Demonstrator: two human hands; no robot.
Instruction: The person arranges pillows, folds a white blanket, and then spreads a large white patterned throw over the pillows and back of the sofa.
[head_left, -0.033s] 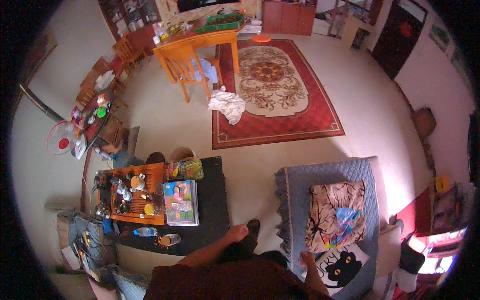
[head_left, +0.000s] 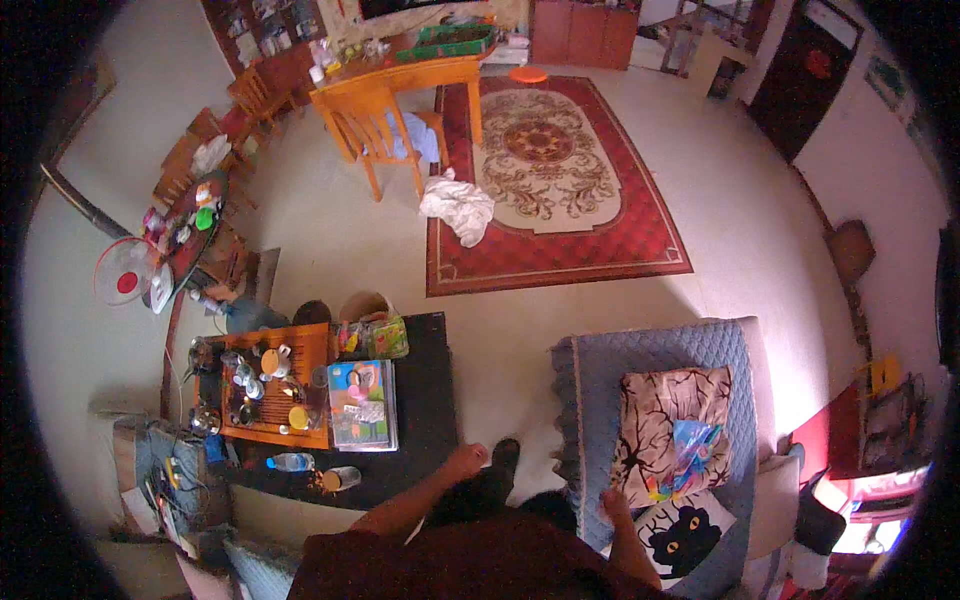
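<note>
My left hand (head_left: 468,461) is in the air beside the right edge of the low black table (head_left: 425,400), just left of my dark shoe (head_left: 506,456). My right hand (head_left: 613,503) hangs by the near left side of the sofa seat (head_left: 592,400), close to a folded tan blanket (head_left: 650,400) with a dark branch pattern. No object shows in either hand. Both are small and blurred, so how their fingers are set is unclear. A colourful plastic packet (head_left: 695,447) lies on the blanket, and a white cushion with a black cat (head_left: 686,540) rests nearer me.
On the black table stand a wooden tea tray (head_left: 262,420) with tea ware, a stack of picture books (head_left: 362,415), a water bottle (head_left: 290,462) and a jar (head_left: 342,479). Ahead, a crumpled white cloth (head_left: 458,208) overlaps the red rug (head_left: 560,262) near a wooden chair (head_left: 385,145).
The whole view has shifted very slightly. My left hand is a little farther left, and my right hand sits slightly higher beside the sofa.
</note>
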